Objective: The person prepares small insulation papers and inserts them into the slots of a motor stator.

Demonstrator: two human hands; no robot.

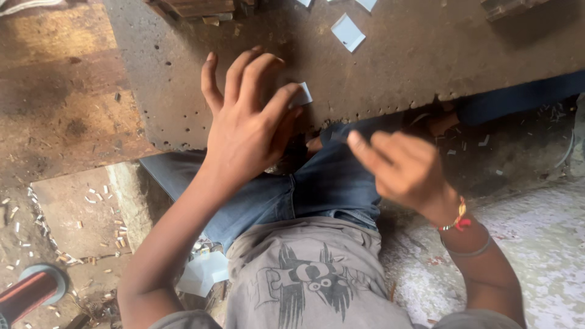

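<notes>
My left hand (247, 125) rests at the near edge of a low, pitted wooden board (426, 55), with its fingers raised. Thumb and fingertips pinch a small white paper piece (303, 94) against the board's edge. My right hand (405, 170) hovers over my lap in blue jeans (323, 183). Its fingers are curled and the index finger points left, with nothing visible in it. A red thread band (458, 218) circles the right wrist. The two hands are apart.
Another white paper square (348, 31) lies on the board, farther away. Wooden blocks (198, 7) sit at the board's far edge. A copper wire spool (27, 293) stands on the floor at lower left among several small scraps. White paper pieces (204, 271) lie by my hip.
</notes>
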